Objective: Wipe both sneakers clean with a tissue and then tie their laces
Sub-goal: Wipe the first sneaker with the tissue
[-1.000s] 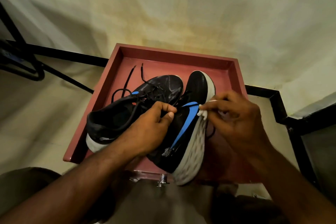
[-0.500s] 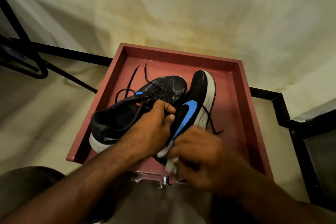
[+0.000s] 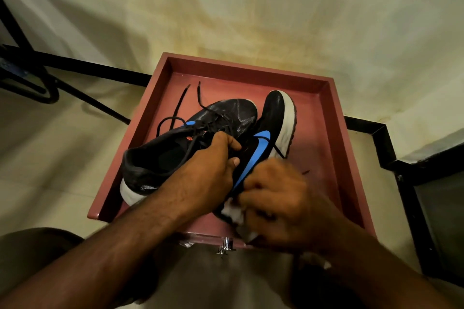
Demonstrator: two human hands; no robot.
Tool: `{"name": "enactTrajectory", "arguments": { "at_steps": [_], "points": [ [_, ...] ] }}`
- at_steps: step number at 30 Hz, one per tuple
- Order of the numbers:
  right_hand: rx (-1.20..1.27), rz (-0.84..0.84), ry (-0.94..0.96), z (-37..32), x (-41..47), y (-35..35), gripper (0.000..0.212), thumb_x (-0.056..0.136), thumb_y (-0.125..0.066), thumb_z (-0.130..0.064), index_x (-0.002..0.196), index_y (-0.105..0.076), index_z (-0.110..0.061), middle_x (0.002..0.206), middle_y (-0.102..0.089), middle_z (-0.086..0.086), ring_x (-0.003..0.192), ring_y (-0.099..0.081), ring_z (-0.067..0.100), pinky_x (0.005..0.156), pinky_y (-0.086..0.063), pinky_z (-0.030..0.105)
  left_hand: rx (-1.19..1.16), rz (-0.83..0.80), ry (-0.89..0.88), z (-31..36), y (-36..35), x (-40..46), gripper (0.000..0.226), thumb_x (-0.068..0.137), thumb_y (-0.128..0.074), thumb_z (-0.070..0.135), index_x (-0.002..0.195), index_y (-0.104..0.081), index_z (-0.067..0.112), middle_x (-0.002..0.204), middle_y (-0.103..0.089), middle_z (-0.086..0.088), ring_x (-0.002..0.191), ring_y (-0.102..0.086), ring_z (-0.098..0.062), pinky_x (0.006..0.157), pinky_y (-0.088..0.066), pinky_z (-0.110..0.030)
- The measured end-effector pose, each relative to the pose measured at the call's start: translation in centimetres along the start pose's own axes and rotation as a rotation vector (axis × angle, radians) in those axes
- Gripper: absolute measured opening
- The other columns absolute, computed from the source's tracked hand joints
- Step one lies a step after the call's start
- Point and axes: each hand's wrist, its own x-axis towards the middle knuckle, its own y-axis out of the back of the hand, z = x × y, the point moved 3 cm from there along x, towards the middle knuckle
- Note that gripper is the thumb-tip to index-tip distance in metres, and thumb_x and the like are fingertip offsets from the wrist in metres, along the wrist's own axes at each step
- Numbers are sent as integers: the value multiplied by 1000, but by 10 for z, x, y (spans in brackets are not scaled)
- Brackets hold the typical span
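Left hand [image 3: 208, 173] fingers curled around the tilted sneaker [image 3: 266, 133] at its lace area, bracing it sole-outward; right hand [image 3: 278, 206] fingers pinch a tissue [image 3: 233, 211] against its heel side, presumably wiping; second sneaker [image 3: 175, 153] lies beyond the left fingers in the red tray [image 3: 334, 158], laces [image 3: 185, 98] untied.

- No readable words or numbers are showing anywhere.
- A blue side mark on the right sneaker [image 3: 261, 148] is showing; no letters on it.
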Motion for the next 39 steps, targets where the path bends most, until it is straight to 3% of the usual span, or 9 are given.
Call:
{"name": "enactTrajectory", "arguments": {
  "at_steps": [4, 10, 14, 17, 21, 26, 30, 33, 39],
  "points": [
    [-54, 326, -419, 51, -2, 34, 15, 86, -75, -17, 99, -82, -18, 92, -66, -1, 91, -59, 21, 77, -48, 47, -52, -24, 25, 0, 1, -1, 19, 107, -49, 29, 125, -45, 32, 83, -66, 1, 73, -65, -14, 66, -57, -35],
    [9, -1, -8, -9, 2, 0, 8, 87, -76, -14, 94, -81, -12, 96, -69, 3, 88, -60, 22, 76, -47, 41, -79, -14, -7, -1, -1, -2, 22, 106, -51, 29, 127, -46, 33, 73, -65, 3, 55, -59, -3, 50, -44, -20],
    [-96, 333, -410, 57, 1, 35, 14, 90, -75, -18, 102, -82, -19, 94, -64, -1, 94, -56, 18, 77, -48, 39, -109, -37, -63, 8, 0, -6, 29, 103, -58, 32, 130, -47, 36, 76, -70, 6, 57, -60, 7, 47, -39, -9],
    [-28, 329, -486, 53, -4, 32, 18, 87, -78, -14, 103, -82, -22, 89, -62, -4, 90, -56, 15, 73, -48, 39, -171, -96, -94, 16, -7, -11, 36, 102, -60, 32, 134, -43, 36, 79, -71, 9, 58, -60, 8, 53, -43, -11],
    [93, 136, -215, 14, -3, 23, 18, 85, -78, -12, 103, -82, -13, 90, -65, -2, 86, -58, 17, 71, -47, 29, -239, -214, -85, 9, -1, -12, 72, 99, -66, 29, 153, -21, 42, 117, -71, 13, 105, -70, -1, 94, -59, -32],
    [-144, 308, -555, 75, -12, 45, 15, 87, -76, -20, 100, -83, -22, 90, -62, -6, 92, -51, 18, 72, -46, 36, -239, -435, -80, 8, -4, -19, 115, 83, -85, 29, 148, 2, 67, 118, -65, 24, 107, -69, -1, 94, -59, -33],
    [140, 113, -334, 19, -6, 26, 14, 82, -74, -18, 94, -82, -18, 95, -66, -7, 92, -61, 16, 72, -52, 36, -157, -369, -45, 9, -7, -18, 118, 76, -89, 33, 148, -1, 64, 113, -66, 25, 105, -67, 2, 91, -58, -26],
    [231, -21, -176, 2, -6, 19, 16, 80, -80, -12, 95, -82, -19, 99, -71, -7, 93, -64, 14, 73, -52, 35, -6, -353, -49, 3, -6, -18, 128, 70, -91, 42, 152, 7, 59, 136, -55, 25, 122, -56, 4, 98, -44, -14],
    [96, 277, -464, 48, -12, 44, 20, 84, -79, -17, 104, -82, -22, 99, -74, -10, 96, -67, 11, 79, -57, 39, 83, -468, 2, 0, -1, -17, 138, 69, -86, 63, 153, 23, 53, 159, -38, 21, 140, -46, -5, 114, -41, -30]
  ]
}}
